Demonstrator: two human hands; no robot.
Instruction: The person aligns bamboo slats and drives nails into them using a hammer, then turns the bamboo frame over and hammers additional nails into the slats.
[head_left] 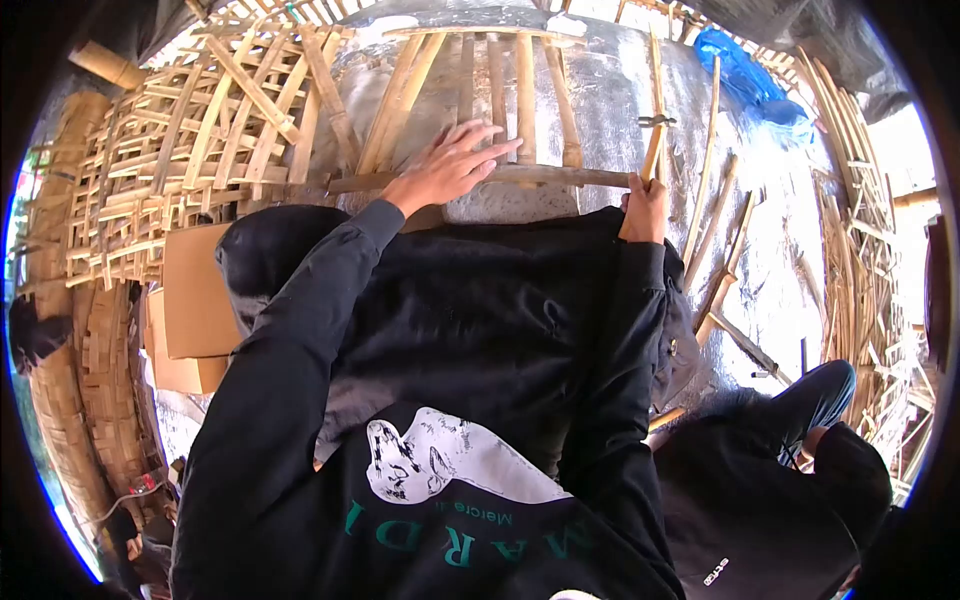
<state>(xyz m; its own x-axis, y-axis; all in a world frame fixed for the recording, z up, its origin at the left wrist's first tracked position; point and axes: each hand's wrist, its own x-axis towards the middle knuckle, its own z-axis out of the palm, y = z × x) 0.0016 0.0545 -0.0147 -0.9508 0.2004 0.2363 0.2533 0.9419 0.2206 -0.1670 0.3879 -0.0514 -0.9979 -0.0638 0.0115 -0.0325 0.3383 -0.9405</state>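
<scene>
Reaching forward, the left hand (pixel 450 162) lies flat, fingers spread, on bamboo slats (pixel 500 95) — the right hand (pixel 645 208) grips a hammer (pixel 655 140).

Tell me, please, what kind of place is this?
Probably a bamboo craft workshop: woven bamboo lattice panels are stacked beside the silver sheet, and loose bamboo strips lie around it.

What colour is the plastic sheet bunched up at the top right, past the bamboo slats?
Bright blue plastic sheet, clearest in the head view.
</scene>
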